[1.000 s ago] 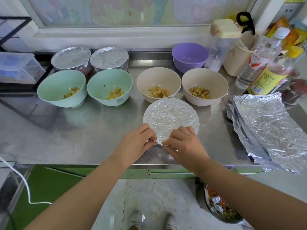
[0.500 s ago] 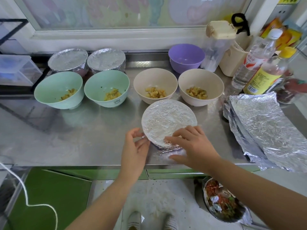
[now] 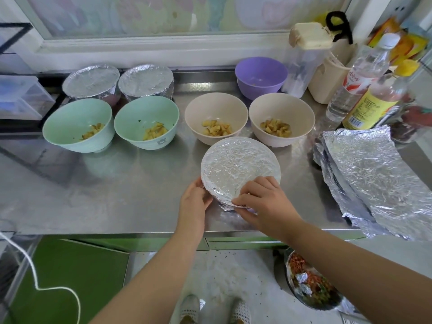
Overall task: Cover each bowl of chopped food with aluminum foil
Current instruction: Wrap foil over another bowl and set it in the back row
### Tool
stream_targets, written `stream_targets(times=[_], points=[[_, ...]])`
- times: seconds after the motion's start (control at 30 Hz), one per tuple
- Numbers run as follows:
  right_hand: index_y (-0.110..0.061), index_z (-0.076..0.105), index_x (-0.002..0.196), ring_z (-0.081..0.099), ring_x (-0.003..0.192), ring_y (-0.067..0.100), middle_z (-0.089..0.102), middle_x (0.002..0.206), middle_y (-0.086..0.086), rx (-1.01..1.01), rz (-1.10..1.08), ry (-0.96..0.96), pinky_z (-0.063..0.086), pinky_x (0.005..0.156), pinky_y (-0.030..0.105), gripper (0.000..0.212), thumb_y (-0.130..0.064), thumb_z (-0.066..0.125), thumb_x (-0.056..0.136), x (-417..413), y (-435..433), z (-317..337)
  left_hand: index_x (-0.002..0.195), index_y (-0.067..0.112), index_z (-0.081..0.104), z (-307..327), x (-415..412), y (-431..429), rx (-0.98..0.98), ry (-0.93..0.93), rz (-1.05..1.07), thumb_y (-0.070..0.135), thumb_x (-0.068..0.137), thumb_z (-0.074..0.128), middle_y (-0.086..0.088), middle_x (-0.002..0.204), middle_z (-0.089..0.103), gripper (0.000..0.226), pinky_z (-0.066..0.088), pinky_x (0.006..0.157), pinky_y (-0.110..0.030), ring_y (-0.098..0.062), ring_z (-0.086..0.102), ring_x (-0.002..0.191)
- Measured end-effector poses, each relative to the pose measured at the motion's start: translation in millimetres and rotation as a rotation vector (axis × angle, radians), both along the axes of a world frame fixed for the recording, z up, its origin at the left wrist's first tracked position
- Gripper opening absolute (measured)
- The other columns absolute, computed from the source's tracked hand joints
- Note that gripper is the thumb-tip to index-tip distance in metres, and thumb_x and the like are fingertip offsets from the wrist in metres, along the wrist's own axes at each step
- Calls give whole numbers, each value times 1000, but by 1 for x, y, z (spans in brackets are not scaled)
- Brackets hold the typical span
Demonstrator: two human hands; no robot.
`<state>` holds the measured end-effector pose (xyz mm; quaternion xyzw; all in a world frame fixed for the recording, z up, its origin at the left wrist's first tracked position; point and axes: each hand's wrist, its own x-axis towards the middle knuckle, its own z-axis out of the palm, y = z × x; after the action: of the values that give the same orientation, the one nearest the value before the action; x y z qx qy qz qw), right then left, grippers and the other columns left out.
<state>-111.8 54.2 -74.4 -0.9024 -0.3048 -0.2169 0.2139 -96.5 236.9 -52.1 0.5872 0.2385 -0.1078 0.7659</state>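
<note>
Closing in from just beside it, the left hand (image 3: pixel 195 199) now cups the near-left wall of the foil-covered bowl (image 3: pixel 240 163) at the counter's (image 3: pixel 117 183) front, and the right hand (image 3: pixel 265 202) pinches the loose foil edge (image 3: pixel 228 205); this cover looks nearly sealed, while four open bowls (image 3: pixel 216 118) behind still wait, spare foil sheets (image 3: pixel 369 174) lying right

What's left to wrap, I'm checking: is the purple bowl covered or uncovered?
Uncovered: the purple bowl shows its bare rim and inside, no foil over it.
</note>
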Motion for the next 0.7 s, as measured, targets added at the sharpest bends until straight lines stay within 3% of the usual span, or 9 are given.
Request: stream_targets(times=[0.13, 0.23, 0.3, 0.4, 0.47, 0.5, 0.57, 0.63, 0.7], points=[[-21, 75, 88, 54, 81, 21, 62, 87, -4, 18, 17, 24, 38, 76, 34, 3, -21, 77, 85, 3, 1, 0, 114, 17, 69, 2, 13, 2, 0, 41, 5, 19, 103, 38, -4, 112, 73, 33, 54, 93, -35, -24, 65, 112], [-21, 76, 89, 54, 81, 21, 62, 87, -4, 25, 17, 23, 39, 76, 34, 4, -22, 76, 85, 3, 2, 0, 107, 30, 68, 4, 19, 2, 49, 7, -100, 41, 106, 37, 7, 108, 73, 33, 52, 94, -34, -16, 66, 109], [-21, 76, 93, 54, 81, 21, 63, 89, -4, 28, 12, 8, 39, 75, 34, 8, -25, 75, 86, 2, 1, 1, 106, 33, 64, 4, 22, 1, 111, 2, -162, 43, 105, 40, 9, 108, 71, 26, 52, 97, -36, -13, 66, 107], [-22, 73, 115, 59, 94, 23, 66, 108, -1, -79, 5, -5, 44, 85, 38, 34, -42, 73, 87, 2, -3, 4, 113, 35, 64, 4, 22, -2, 173, -15, -172, 38, 98, 47, 4, 114, 71, 23, 51, 102, -47, -18, 66, 109], [-25, 59, 140, 56, 119, 27, 60, 135, 2, -214, -43, 78, 41, 105, 46, 71, -65, 68, 82, 6, -6, 9, 118, 34, 63, 5, 22, -4, 162, -29, -147, 33, 94, 45, 2, 115, 71, 30, 52, 100, -46, -19, 67, 110], [-28, 45, 151, 47, 134, 29, 49, 150, 4, -292, -83, 165, 32, 115, 52, 90, -78, 61, 78, 10, -7, 15, 123, 32, 63, 7, 23, -5, 161, -45, -142, 29, 96, 44, 1, 116, 71, 33, 53, 98, -43, -19, 67, 110], [-36, 10, 162, 12, 156, 31, 15, 169, 4, -433, -150, 365, 11, 123, 61, 118, -98, 42, 67, 24, -13, 28, 128, 28, 60, 11, 25, -7, 174, -47, -147, 22, 100, 40, 1, 118, 70, 36, 54, 90, -34, -15, 66, 109], [-41, -11, 159, -16, 156, 30, -11, 170, 2, -534, -170, 477, 1, 122, 66, 127, -104, 31, 57, 37, -17, 38, 129, 28, 60, 11, 28, -8, 179, -33, -141, 22, 98, 40, 2, 119, 69, 38, 53, 88, -32, -15, 65, 109], [-42, -17, 157, -19, 154, 32, -19, 169, 3, -622, -166, 521, 4, 120, 69, 127, -103, 27, 54, 44, -18, 41, 127, 29, 63, 10, 29, -10, 160, -18, -125, 25, 91, 42, 1, 118, 71, 41, 54, 95, -38, -17, 66, 109]])
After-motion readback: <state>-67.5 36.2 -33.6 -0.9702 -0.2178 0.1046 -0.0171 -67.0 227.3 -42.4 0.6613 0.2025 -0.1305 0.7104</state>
